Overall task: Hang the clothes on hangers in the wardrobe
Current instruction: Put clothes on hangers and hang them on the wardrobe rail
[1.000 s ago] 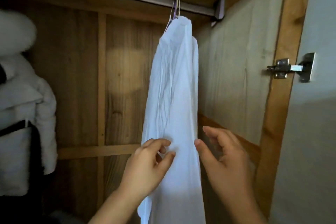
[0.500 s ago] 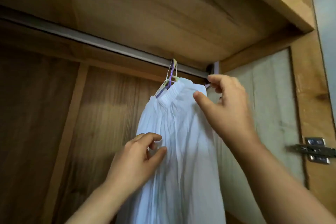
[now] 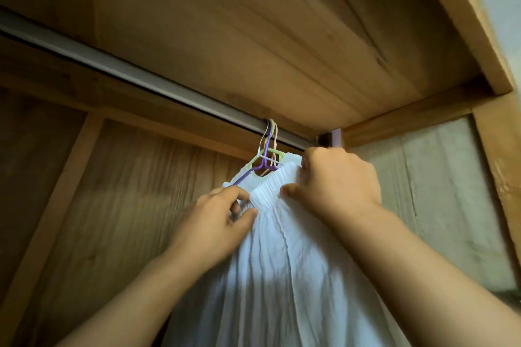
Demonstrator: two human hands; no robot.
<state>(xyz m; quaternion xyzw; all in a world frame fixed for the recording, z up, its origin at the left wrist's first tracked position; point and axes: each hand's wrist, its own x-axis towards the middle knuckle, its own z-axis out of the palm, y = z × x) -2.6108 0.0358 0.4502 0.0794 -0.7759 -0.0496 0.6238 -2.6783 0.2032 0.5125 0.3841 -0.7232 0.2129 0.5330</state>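
While the white skirt [image 3: 282, 276] hangs from the rail [image 3: 135, 72] near the right end of the wardrobe [image 3: 253, 22], its long axis runs straight down, with the gathered elastic waistband [image 3: 270, 186] uppermost and the pleated cloth falling out of view below the hands. The left hand [image 3: 217, 222] pinches the near end of the waistband between curled forefinger and thumb. The right hand [image 3: 335, 180] grips the far end of the waistband, fingers curled over its top edge and thumb pressed against the front of the band. Between and just above the hands, a bunch of thin wire hangers [image 3: 266, 159] sits hooked together on the rail: purple, green, pink and white ones can be told apart, and their shoulders run down into the waistband. Which hanger carries the skirt cannot be told. Just above the right hand, the rail ends in a bracket [image 3: 334, 138] on the pale side panel [image 3: 451, 205]. Left of the left hand is the wooden back wall [image 3: 127, 205] of the wardrobe.
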